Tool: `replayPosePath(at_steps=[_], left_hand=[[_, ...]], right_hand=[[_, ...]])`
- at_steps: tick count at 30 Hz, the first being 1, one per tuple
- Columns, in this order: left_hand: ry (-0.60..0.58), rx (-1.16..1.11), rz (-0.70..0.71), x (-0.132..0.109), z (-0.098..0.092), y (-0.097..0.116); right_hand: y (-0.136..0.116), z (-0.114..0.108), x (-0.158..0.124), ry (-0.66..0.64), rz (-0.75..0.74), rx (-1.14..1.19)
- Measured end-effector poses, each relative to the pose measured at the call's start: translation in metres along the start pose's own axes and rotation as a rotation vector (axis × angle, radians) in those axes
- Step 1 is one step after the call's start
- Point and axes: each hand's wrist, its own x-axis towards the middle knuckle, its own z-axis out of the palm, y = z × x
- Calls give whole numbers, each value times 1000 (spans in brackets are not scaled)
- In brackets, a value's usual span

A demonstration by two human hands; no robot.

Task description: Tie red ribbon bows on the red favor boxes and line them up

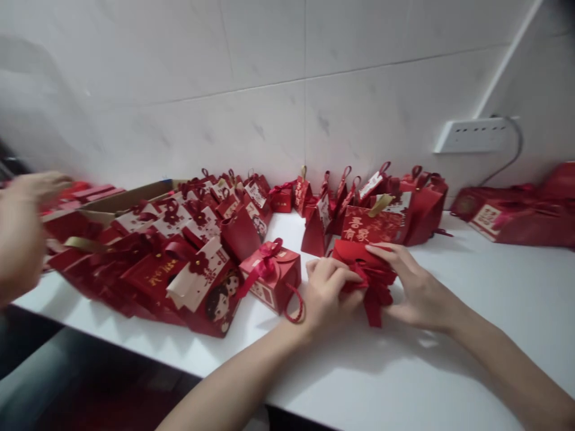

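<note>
Pale Chinese characters on front of red box (380, 226), centre right: 吾, 家, 有 legible. Large dark character, looks like 囍, on cream flap of cartoon-figure box (211, 293), left front. Gold handwriting-style line on red box beside it (150, 280), too blurred to read. Small cream label (487, 218) on box at far right: printed, unreadable. Bow-tied box (278, 276) has label on front, unreadable. White tag (371, 184), back row: print too small.
</note>
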Motion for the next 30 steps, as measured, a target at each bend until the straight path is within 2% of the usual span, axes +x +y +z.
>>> replayPosePath(at_steps=[4, 11, 16, 18, 19, 23, 25, 27, 30], left_hand=[[-28, 8, 39, -2, -1, 1], [83, 67, 252, 3, -8, 2], [94, 71, 291, 1, -8, 1], [109, 14, 212, 1, -6, -1], [127, -37, 124, 1, -4, -3], [242, -298, -454, 5, 2, -12], [246, -388, -685, 7, 3, -18], [200, -426, -787, 9, 4, -22], [119, -437, -792, 9, 4, -25]], right_hand=[[2, 7, -1, 22, -21, 8], [-2, 8, 0, 88, -97, 99], [-3, 9, 2, 103, -116, 127], [-4, 9, 3, 99, -109, 130], [-5, 8, 3, 100, -106, 128], [-6, 4, 5, 111, -108, 100], [-6, 0, 6, 118, -108, 69], [-5, -5, 7, 146, -100, 26], [-5, -15, 6, 222, -75, -38]])
